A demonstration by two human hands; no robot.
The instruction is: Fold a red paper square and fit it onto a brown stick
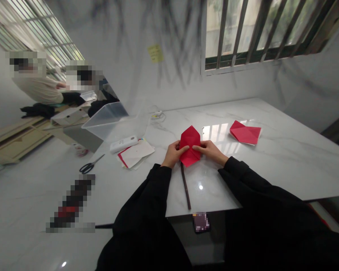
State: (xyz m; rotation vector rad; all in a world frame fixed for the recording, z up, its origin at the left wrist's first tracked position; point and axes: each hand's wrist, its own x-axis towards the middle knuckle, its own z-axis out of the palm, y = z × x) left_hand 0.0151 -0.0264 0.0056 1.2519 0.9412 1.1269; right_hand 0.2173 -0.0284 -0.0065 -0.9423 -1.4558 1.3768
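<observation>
Between my two hands is a piece of folded red paper (190, 136), pointed at top and bottom with creases across its front. My left hand (173, 152) grips its left edge, thumb on the front and fingers behind. On the right edge my right hand (210, 149) pinches it the same way, with the thumb near the middle. Below the paper a thin dark brown stick (185, 186) lies on the white table, its upper end hidden behind the paper. Further right lie more folded red paper pieces (245, 133) with white edges.
Left of my hands are a stack of white and red paper sheets (137, 153), a white box-shaped device (123, 143) and black-handled scissors (87, 167). A clear plastic bin (106, 120) stands behind them. Two people sit at the far left. A phone (201, 222) is below the table edge.
</observation>
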